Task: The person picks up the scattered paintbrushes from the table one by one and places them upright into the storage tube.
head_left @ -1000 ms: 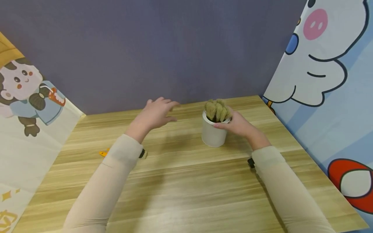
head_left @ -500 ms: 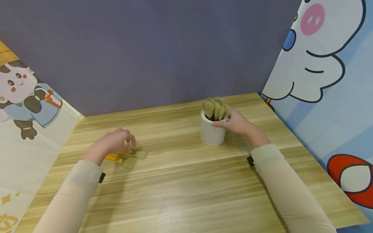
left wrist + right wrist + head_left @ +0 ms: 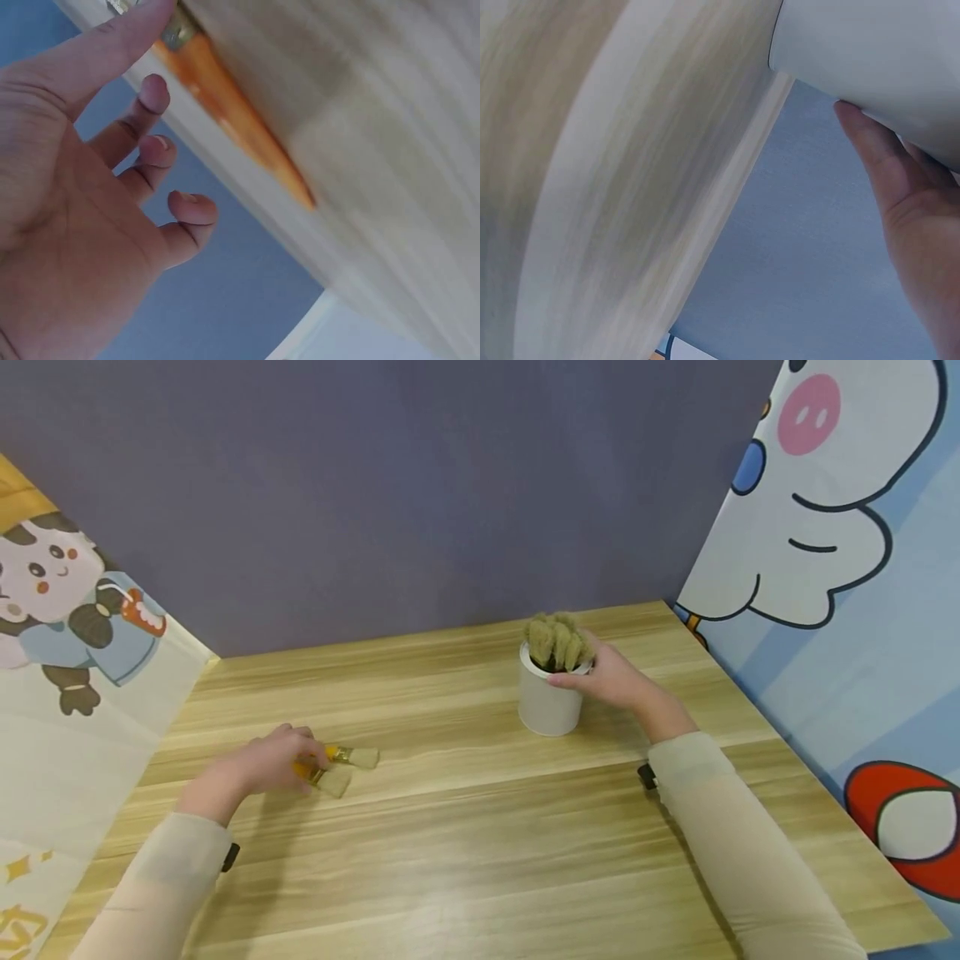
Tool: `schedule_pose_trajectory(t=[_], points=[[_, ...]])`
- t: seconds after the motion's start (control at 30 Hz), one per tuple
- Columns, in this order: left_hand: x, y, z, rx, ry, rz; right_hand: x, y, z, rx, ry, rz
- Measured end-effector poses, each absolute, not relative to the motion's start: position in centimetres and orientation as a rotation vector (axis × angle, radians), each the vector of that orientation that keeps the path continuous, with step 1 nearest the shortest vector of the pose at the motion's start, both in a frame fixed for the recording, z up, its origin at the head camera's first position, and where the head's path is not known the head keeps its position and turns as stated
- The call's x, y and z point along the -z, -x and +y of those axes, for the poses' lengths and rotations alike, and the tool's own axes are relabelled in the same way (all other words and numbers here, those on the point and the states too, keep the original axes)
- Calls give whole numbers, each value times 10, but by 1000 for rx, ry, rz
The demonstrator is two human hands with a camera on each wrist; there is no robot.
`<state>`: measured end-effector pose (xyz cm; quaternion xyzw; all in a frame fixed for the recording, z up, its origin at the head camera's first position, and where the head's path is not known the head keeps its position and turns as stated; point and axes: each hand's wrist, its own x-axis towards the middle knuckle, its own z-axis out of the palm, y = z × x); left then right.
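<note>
Two paintbrushes with orange handles and pale bristles lie on the table at the left; one paintbrush (image 3: 333, 781) is nearer the front, the other paintbrush (image 3: 360, 757) just behind. Over their handles is my left hand (image 3: 273, 760), fingertips close to them. In the left wrist view its thumb overlaps the metal ferrule beside an orange handle (image 3: 240, 112), with three fingers loosely bent away from the handle. My right hand (image 3: 611, 675) grips a white cylindrical pot (image 3: 549, 706) at its upper right, thumb at the front rim. Several tan, bristly heads (image 3: 557, 642) stick up from the pot.
The wood-grain table (image 3: 450, 835) reaches back to a plain grey-purple wall (image 3: 420, 493). Cartoon-printed panels flank it, one panel (image 3: 45, 693) at the left and another panel (image 3: 847, 685) at the right.
My left hand has swung from the table's back middle leftward and down to the paintbrushes, uncovering their bristles. The right hand and the pot have stayed in place.
</note>
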<state>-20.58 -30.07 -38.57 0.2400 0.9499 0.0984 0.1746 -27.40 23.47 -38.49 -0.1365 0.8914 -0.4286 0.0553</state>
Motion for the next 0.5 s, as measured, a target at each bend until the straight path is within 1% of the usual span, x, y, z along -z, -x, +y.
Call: schedule_pose_trajectory(t=[0.23, 0.5], points=[[390, 200, -297, -258, -685, 2719, 386, 273, 234, 1302, 461, 2708], [384, 198, -294, -258, -638, 2793, 386, 272, 234, 1332, 472, 2693]])
